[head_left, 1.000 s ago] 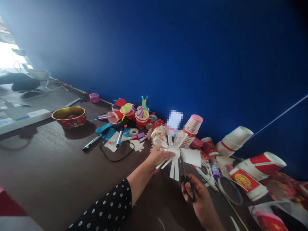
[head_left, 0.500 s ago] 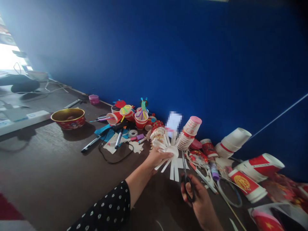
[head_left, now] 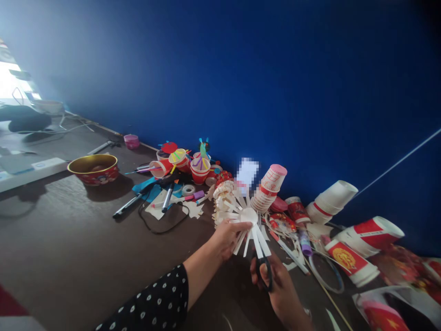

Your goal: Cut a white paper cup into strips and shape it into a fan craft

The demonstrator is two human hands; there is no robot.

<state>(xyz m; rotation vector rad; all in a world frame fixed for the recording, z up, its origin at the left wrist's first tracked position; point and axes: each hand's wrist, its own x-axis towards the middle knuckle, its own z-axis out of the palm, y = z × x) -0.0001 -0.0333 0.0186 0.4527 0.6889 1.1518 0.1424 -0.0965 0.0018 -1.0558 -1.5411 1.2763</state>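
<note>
Two hands are positioned over the dark tabletop. Left hand: thumb and fingers pinch the white strip-cut paper piece, thumb lying across its round center, strips radiating outward. Right hand: fingers closed around the handles of the black-handled scissors, below and to the right of the paper piece. The blades are partly hidden behind the strips; their opening cannot be determined.

Surrounding items:
- Beyond the left hand, slightly right: leaning cup stack, pink base uppermost.
- Left of and beyond the left hand: tape roll, silver-gray marker and black cord.
- Far left of the left hand: gold-lined bowl.
- Right of the right hand: clear ring and red-and-white cup with a gold emblem, lying tilted.
</note>
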